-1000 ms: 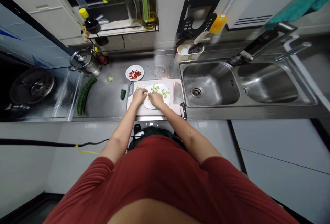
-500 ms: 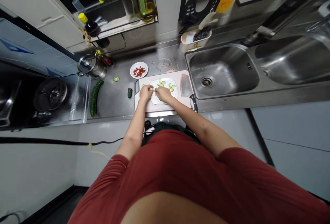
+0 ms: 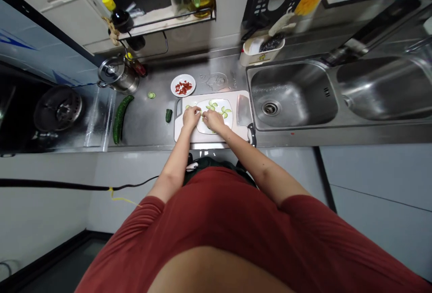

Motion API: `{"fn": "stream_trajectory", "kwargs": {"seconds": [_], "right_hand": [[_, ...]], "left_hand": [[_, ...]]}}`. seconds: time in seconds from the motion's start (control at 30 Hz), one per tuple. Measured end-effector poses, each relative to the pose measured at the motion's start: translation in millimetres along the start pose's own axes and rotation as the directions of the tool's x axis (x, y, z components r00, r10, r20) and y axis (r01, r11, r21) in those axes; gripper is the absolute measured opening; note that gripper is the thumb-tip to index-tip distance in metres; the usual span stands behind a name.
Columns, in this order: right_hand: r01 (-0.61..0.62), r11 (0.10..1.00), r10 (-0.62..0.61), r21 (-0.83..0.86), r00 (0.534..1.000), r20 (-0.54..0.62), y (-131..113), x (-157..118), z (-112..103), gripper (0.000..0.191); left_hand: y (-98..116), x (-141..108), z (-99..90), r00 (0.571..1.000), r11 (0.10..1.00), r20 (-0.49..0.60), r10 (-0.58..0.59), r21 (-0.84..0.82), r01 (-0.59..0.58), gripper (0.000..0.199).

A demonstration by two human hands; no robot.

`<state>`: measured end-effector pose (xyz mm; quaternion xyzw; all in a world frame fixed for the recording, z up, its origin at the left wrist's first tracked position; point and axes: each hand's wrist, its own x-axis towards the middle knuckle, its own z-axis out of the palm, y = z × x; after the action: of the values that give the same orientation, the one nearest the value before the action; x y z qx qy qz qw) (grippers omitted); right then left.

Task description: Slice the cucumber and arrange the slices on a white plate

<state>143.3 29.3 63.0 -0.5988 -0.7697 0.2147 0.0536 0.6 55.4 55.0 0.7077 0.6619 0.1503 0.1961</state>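
Observation:
My left hand (image 3: pixel 191 118) and my right hand (image 3: pixel 213 120) meet over the left part of a white square plate (image 3: pixel 221 128), fingers pinched. Between their fingertips shows a pale green cucumber slice (image 3: pixel 201 113), small and partly covered. More cucumber slices (image 3: pixel 225 112) lie fanned in pinwheel shapes on the plate. Beneath the plate is a light cutting board (image 3: pixel 182 136). A cleaver (image 3: pixel 243 112) with a black handle rests on the board's right side. Left of the board lie a cucumber end piece (image 3: pixel 168 115) and a long whole cucumber (image 3: pixel 120 119).
A small round plate of chopped red pieces (image 3: pixel 183 87) stands behind the board. Loose slices (image 3: pixel 151 95) lie on the steel counter. A lidded pot (image 3: pixel 118 76) and stove burner (image 3: pixel 57 108) are left; a double sink (image 3: pixel 293 90) is right. A bottle shelf (image 3: pixel 168 25) overhangs the back.
The whole view has shifted slightly as my head moved. Both hands stay pinched together over the plate's left part, with hardly any movement.

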Motion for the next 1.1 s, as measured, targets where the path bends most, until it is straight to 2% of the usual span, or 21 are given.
{"fn": "stream_trajectory", "kwargs": {"seconds": [0.6, 0.73, 0.83, 0.9, 1.0, 1.1], "right_hand": [[0.035, 0.999, -0.034, -0.018, 0.998, 0.050, -1.4, -3.1, -4.8, 0.032], [0.015, 0.999, -0.015, 0.052, 1.000, -0.017, 1.1, -9.6, -10.7, 0.034], [0.008, 0.992, 0.003, 0.126, 0.996, -0.090, 6.8, -19.0, -13.2, 0.035], [0.015, 0.985, 0.007, 0.171, 0.992, -0.128, 12.0, -26.8, -14.1, 0.036], [0.006, 0.975, 0.032, 0.221, 0.985, -0.170, 19.5, -38.2, -14.8, 0.036], [0.005, 0.965, 0.052, 0.260, 0.976, -0.212, 25.1, -47.4, -14.9, 0.036]], "left_hand": [[-3.3, -3.3, 3.2, 1.000, 0.998, 0.012, -0.024, -0.058, 0.025, 0.025], [-6.8, -3.6, 0.5, 0.986, 0.986, -0.086, -0.144, -0.098, 0.136, 0.029], [-16.0, -2.8, -1.7, 0.937, 0.954, -0.189, -0.294, -0.124, 0.274, 0.032], [-22.6, -1.4, -2.3, 0.909, 0.935, -0.224, -0.351, -0.131, 0.329, 0.035], [-28.1, 2.1, -2.9, 0.897, 0.934, -0.259, -0.357, -0.099, 0.343, 0.039], [-27.8, 6.3, -3.9, 0.907, 0.943, -0.263, -0.328, -0.031, 0.332, 0.036]]}}
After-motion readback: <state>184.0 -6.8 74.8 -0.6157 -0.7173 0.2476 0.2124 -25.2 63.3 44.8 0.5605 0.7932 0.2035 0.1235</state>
